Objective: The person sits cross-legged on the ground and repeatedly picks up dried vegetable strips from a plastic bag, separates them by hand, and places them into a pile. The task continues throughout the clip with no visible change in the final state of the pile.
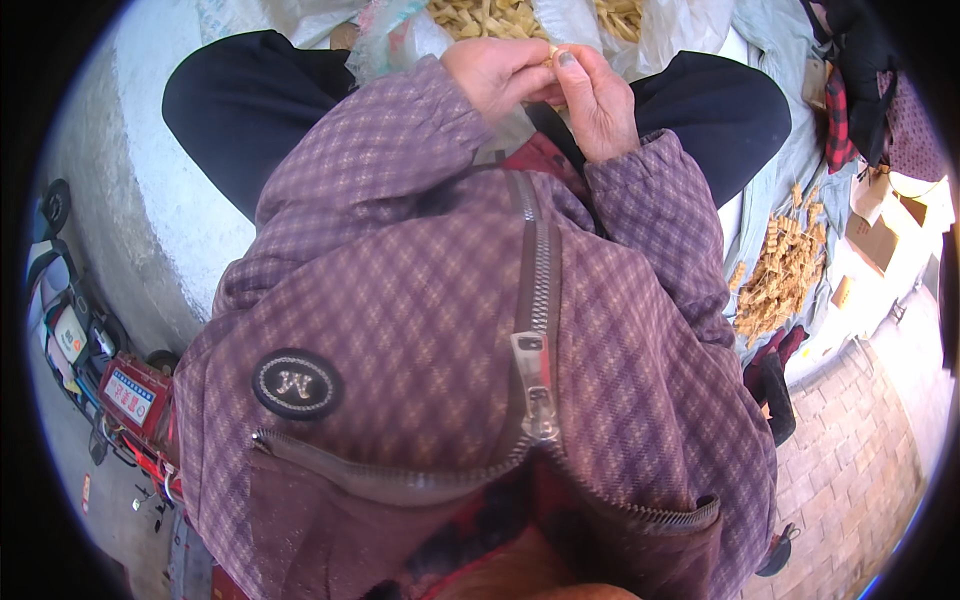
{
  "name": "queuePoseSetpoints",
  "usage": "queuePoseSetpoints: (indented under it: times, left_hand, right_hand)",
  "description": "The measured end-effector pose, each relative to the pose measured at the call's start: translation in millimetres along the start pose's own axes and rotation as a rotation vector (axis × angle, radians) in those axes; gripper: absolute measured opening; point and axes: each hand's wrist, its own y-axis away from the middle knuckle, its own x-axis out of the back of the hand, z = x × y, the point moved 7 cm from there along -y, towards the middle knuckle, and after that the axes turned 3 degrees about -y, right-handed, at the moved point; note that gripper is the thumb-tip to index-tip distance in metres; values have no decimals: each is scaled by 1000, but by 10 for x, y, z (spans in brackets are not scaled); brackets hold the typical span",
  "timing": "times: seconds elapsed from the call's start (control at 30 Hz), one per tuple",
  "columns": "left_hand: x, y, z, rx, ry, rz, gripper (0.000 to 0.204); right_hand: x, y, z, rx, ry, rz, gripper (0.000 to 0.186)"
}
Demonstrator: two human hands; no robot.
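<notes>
My left hand (490,75) and my right hand (598,108) meet at the top of the view, above my crossed legs. Between their fingertips shows a sliver of a small pale-yellow piece (553,52); most of it is hidden by the fingers. My right thumb presses down on it, and the left fingers are closed against it from the other side. Just beyond the hands stand clear plastic bags (560,22) with many flat yellow pieces (485,17) in them.
A heap of tan, ridged pieces (780,265) lies on grey-blue sheeting at the right. Cardboard boxes (872,240) and another person's dark and checked clothing (860,100) are beyond it. A red vehicle (135,400) stands at the lower left, past a pale ledge (170,200).
</notes>
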Motion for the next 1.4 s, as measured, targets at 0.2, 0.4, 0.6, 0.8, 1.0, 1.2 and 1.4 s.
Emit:
queuePoseSetpoints:
  times: [0.2, 0.4, 0.6, 0.8, 1.0, 1.2, 1.4]
  left_hand:
    - [94, 125, -86, 552, 1076, -6, 36]
    - [74, 375, -14, 635, 1405, -15, 38]
    - [132, 400, 43, 562, 1048, 0, 29]
    - [45, 314, 27, 371, 850, 2, 23]
    - [153, 469, -110, 584, 788, 240, 10]
    - [725, 144, 109, 346, 765, 353, 11]
    - [1762, -621, 350, 99, 489, 586, 15]
  right_hand:
    - [97, 142, -255, -29, 77, -117, 15]
    - [101, 453, -408, 124, 277, -72, 13]
    - [173, 485, -484, 295, 417, 4, 15]
    - [57, 356, -420, 186, 354, -56, 15]
    - [-21, 384, -482, 124, 396, -162, 14]
    - [-97, -191, -983, 490, 632, -164, 16]
    - [-225, -1235, -1828, 993, 862, 0, 10]
